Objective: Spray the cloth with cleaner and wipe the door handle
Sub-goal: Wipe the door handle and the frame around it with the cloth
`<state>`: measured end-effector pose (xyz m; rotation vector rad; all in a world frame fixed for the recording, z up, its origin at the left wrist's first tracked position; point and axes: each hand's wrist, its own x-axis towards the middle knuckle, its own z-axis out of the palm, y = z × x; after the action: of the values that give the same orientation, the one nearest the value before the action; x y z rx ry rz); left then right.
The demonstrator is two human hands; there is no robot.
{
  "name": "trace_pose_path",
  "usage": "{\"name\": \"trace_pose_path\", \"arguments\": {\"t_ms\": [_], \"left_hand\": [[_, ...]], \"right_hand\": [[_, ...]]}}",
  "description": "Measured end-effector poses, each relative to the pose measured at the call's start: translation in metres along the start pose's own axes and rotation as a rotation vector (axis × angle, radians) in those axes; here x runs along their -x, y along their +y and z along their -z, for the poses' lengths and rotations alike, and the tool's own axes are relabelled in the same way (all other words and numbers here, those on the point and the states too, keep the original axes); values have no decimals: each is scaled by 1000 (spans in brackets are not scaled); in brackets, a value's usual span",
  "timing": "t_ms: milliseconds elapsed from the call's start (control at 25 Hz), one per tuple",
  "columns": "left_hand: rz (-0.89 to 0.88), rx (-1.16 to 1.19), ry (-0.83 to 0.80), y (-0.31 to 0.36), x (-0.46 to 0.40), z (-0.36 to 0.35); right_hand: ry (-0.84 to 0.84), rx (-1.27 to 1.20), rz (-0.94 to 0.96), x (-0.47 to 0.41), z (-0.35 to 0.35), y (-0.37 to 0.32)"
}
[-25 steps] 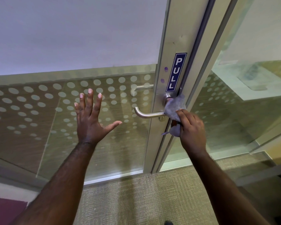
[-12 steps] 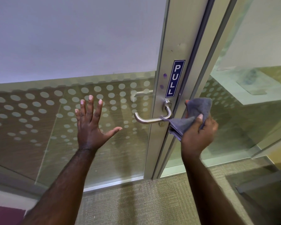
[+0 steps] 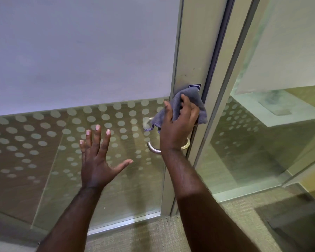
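Observation:
My right hand (image 3: 178,124) grips a bunched grey cloth (image 3: 189,100) and presses it against the metal door frame (image 3: 193,51), over the blue PULL sign (image 3: 195,86), of which only the top edge shows. The steel lever door handle (image 3: 153,149) sits just below, mostly hidden behind my right wrist; only its curved left end shows. My left hand (image 3: 96,160) is spread flat with fingers apart against the dotted glass door (image 3: 44,142), left of the handle. No spray bottle is in view.
A glass side panel (image 3: 262,142) stands to the right of the frame, with a room behind it. Beige carpet (image 3: 153,237) covers the floor below the door. The upper door pane is frosted white.
My right hand carried the cloth from the handle's base out to the right of the frame, then up and left onto the frame over the PULL sign. The left hand stayed on the glass.

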<state>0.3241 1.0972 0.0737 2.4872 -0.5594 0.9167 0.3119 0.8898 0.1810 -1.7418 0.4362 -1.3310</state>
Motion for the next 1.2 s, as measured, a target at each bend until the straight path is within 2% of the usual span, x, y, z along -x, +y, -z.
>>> {"name": "trace_pose_path", "arguments": {"t_ms": [200, 360, 480, 560, 680, 880, 1200], "left_hand": [[-3, 2, -4, -1, 1, -1], [-12, 4, -9, -3, 1, -3], [-16, 3, -4, -4, 1, -4], [-20, -3, 1, -4, 1, -5], [-20, -14, 19, -3, 1, -7], [-24, -36, 60, -1, 0, -13], [-22, -37, 67, -2, -1, -16]], "right_hand": [[-220, 193, 318, 16, 9, 32], [-197, 296, 469, 5, 12, 58], [-66, 549, 446, 3, 9, 56], [-40, 649, 434, 5, 7, 51], [-79, 663, 397, 5, 6, 49], [-135, 549, 318, 6, 4, 50], [-221, 641, 130, 31, 7, 57]]}}
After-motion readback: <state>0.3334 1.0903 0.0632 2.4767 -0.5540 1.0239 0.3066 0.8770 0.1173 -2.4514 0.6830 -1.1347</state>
